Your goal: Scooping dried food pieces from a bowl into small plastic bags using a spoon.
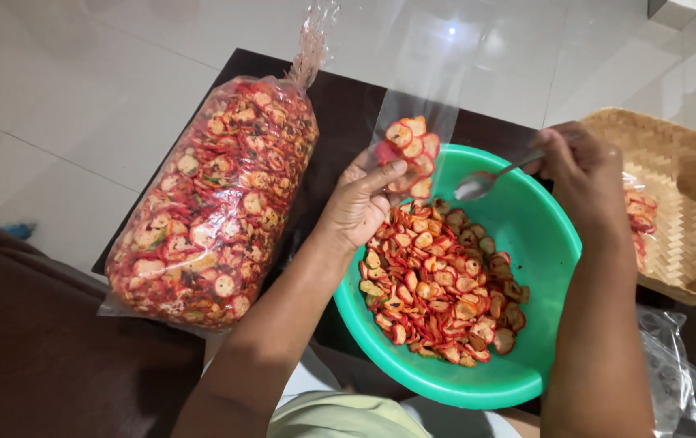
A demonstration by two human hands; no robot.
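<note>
My left hand [361,203] holds up a small clear plastic bag [415,105] with a few red-and-yellow round chips in its bottom, above the rim of a green plastic bowl [541,235]. The bowl holds a heap of the same chips [437,284]. My right hand [583,174] grips a metal spoon [486,182] by its handle; the empty spoon bowl points toward the small bag, just to its right.
A large clear sack [214,203] full of chips lies on the dark table [348,105] to the left. A woven bamboo tray [680,203] with a packed bag sits at right. Empty plastic bags [672,365] lie at the lower right. White tiled floor lies beyond.
</note>
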